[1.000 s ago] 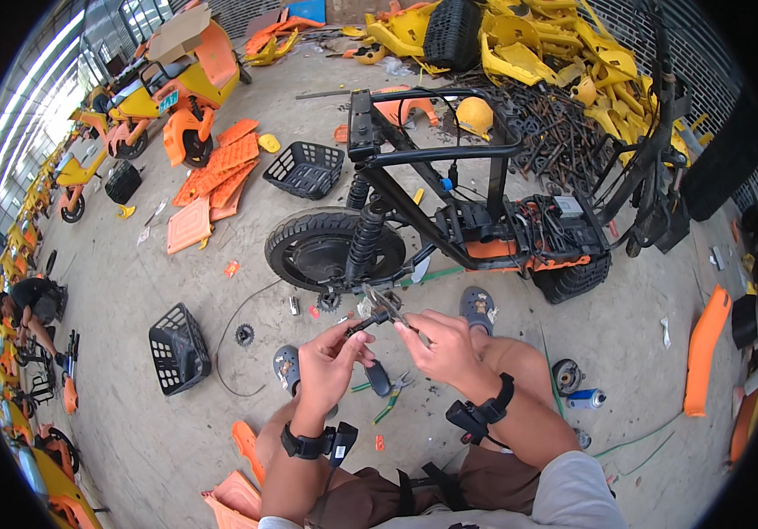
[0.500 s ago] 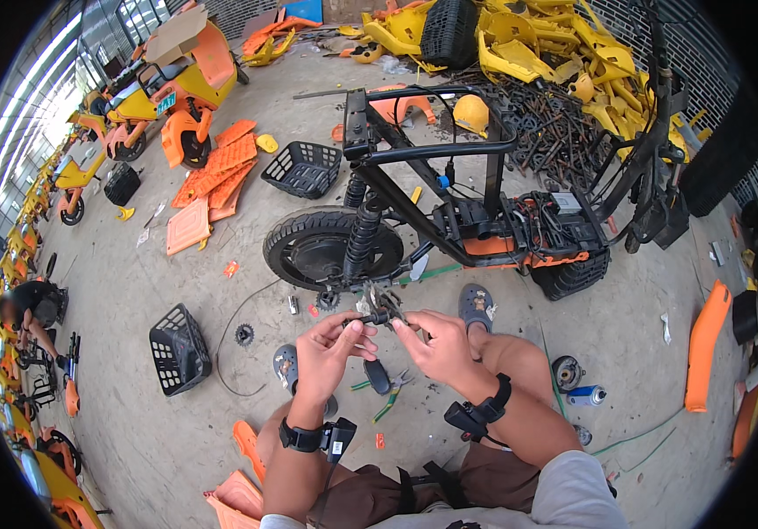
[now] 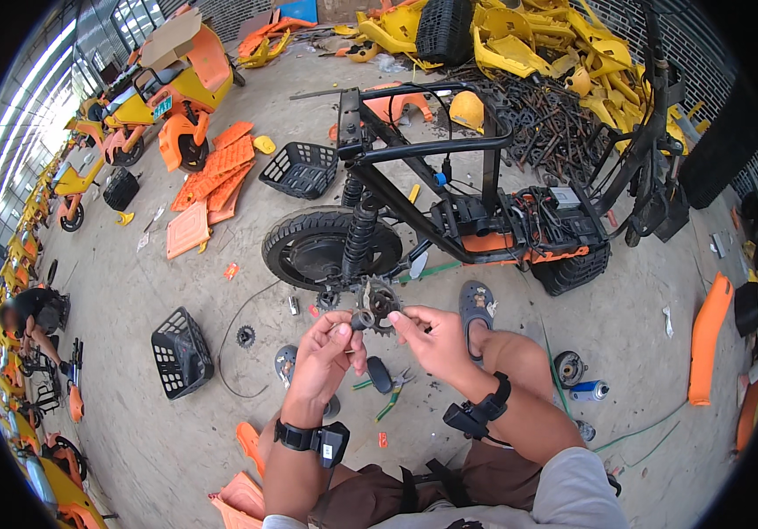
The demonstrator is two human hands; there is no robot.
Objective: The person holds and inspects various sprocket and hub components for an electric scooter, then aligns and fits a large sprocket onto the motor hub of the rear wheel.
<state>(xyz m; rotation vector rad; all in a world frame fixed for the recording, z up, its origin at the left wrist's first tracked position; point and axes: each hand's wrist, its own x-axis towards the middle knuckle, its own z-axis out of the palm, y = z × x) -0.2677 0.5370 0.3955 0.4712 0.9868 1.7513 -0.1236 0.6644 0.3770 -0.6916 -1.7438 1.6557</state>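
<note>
Between thumb and fingers of my left hand (image 3: 319,353) is a small dark sleeve (image 3: 361,320), its round end showing. My right hand (image 3: 436,339) pinches the edge of a toothed metal sprocket (image 3: 385,302), which stands with its face toward me. The sleeve is right beside the sprocket; whether they touch I cannot tell. Just beyond my hands stands a stripped black scooter frame (image 3: 432,152) with its rear wheel (image 3: 330,249). On the floor beneath lie green-handled pliers (image 3: 389,401) and a dark oval piece (image 3: 379,376).
Black baskets (image 3: 181,353) stand at the left and behind the wheel. Another small sprocket (image 3: 246,335) lies near a thin cable. To my right are a spray can (image 3: 589,391) and an orange panel (image 3: 708,344). A person (image 3: 37,313) crouches at far left. Yellow panels (image 3: 564,53) are piled at the back.
The sprocket has turned from nearly edge-on to facing me. The dark sleeve in my left hand, seen lengthwise before, now shows its round end. My left hand has shifted slightly.
</note>
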